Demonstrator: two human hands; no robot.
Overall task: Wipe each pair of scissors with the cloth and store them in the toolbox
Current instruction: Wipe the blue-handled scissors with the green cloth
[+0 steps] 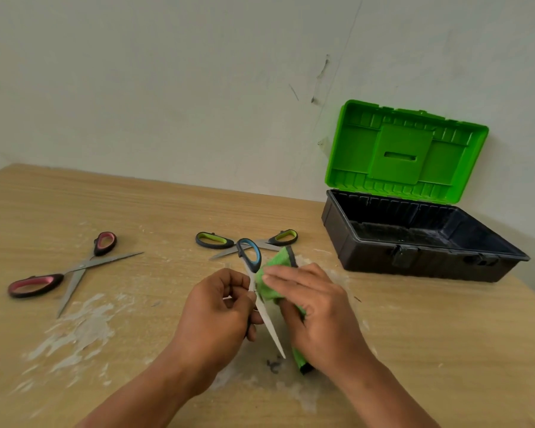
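Note:
My left hand (217,307) grips a pair of blue-handled scissors (250,256) near the pivot, handle up and blade tip pointing down toward me. My right hand (315,310) presses a green cloth (277,264) against the scissors' right side. Behind them on the table lie open green-handled scissors (213,240). Open pink-handled scissors (34,285) lie at the left. The toolbox (414,257) stands at the right with its black tub showing nothing inside and its green lid (405,152) raised.
The wooden table (136,205) has white dusty smears at the front left and under my hands. A small dark speck of debris (274,364) lies below the blade tip. A pale wall stands behind the table.

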